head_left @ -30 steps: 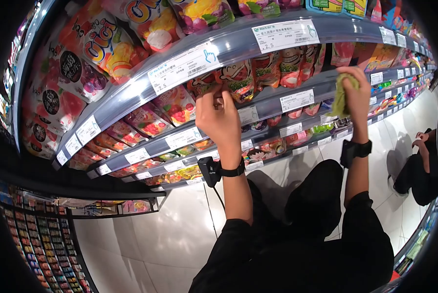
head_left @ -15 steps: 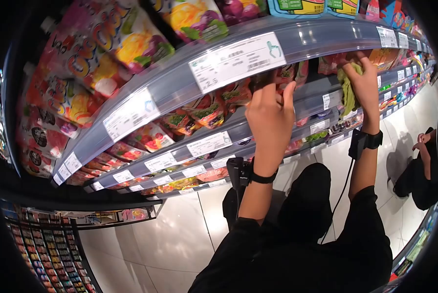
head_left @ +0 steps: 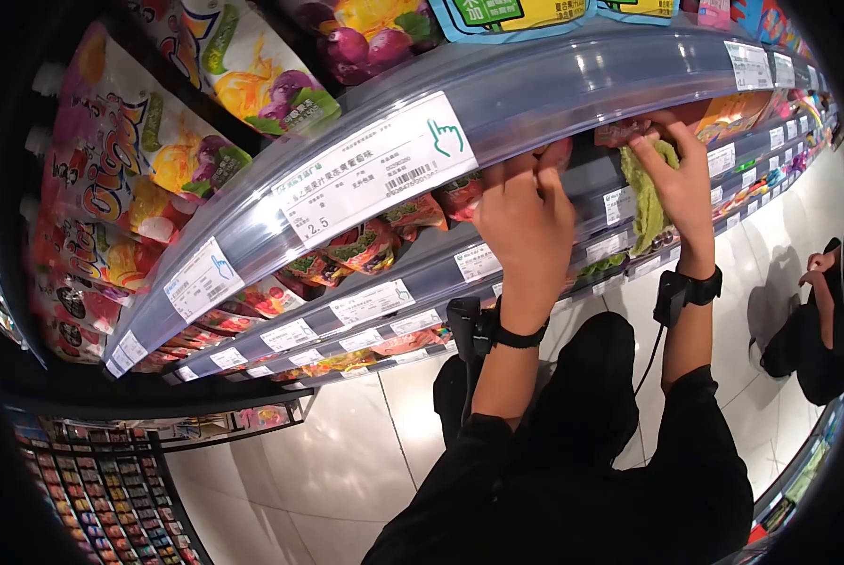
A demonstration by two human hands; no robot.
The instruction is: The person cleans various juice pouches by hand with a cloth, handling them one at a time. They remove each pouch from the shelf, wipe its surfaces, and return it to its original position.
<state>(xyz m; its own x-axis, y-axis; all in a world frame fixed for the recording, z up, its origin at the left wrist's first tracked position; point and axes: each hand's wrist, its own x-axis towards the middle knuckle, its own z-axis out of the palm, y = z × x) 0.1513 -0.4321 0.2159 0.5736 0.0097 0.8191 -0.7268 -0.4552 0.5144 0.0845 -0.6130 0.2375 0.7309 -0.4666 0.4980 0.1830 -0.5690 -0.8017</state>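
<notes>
My left hand (head_left: pixel 527 226) reaches up under the rim of the upper shelf (head_left: pixel 573 80), beside small red snack packs (head_left: pixel 370 243); its fingertips are partly hidden, and what they touch cannot be made out. Farther right, my right hand (head_left: pixel 678 179) has a green cloth (head_left: pixel 650 202) hanging from its palm side. Its thumb and forefinger are at a red pack (head_left: pixel 620 132) on the second shelf. Both wrists wear black straps with small devices.
Large drink pouches (head_left: pixel 149 151) stand on the upper shelf at left. Lower shelves carry price tags (head_left: pixel 361 303) and more packs. Another person (head_left: pixel 808 330) is at the far right on the tiled floor (head_left: pixel 337 461). A second rack (head_left: pixel 102 480) stands at lower left.
The view has shifted closer to the shelf, so the pouches and labels look larger and moved left. My right thumb and forefinger now meet at the red pack. My left hand remains under the shelf rim.
</notes>
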